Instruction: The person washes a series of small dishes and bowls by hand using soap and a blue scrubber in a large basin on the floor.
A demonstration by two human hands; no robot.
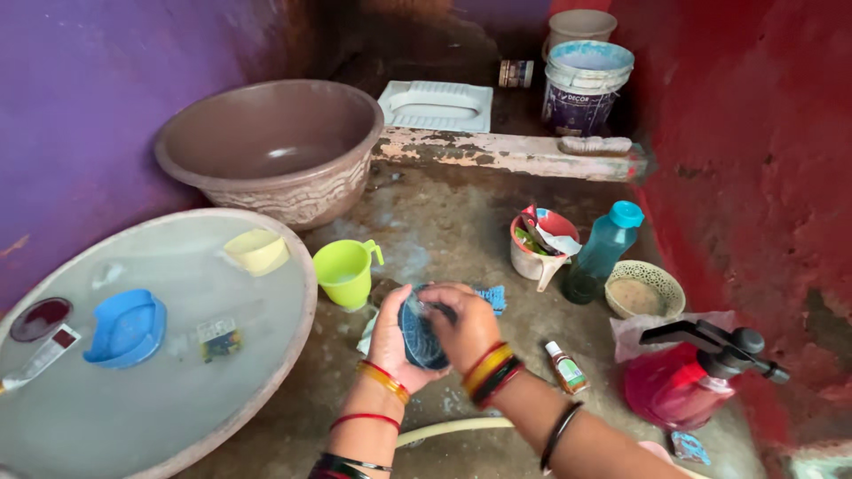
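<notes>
Here, I see the left hand cupping a round dark blue dish, its fingers curled behind the back. The right hand presses on the front, fingers bent together over the upper rim.

Soft, even daylight, dimmer in the far corner beyond the hands. Sharp centre; edges bend slightly with wide-angle distortion.

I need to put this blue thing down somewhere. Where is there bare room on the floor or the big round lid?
Free: the floor between the brown basin and the pink cup, and the near part of the round lid. Crowded: the right side, around the teal bottle, patterned bowl and red sprayer.
</notes>
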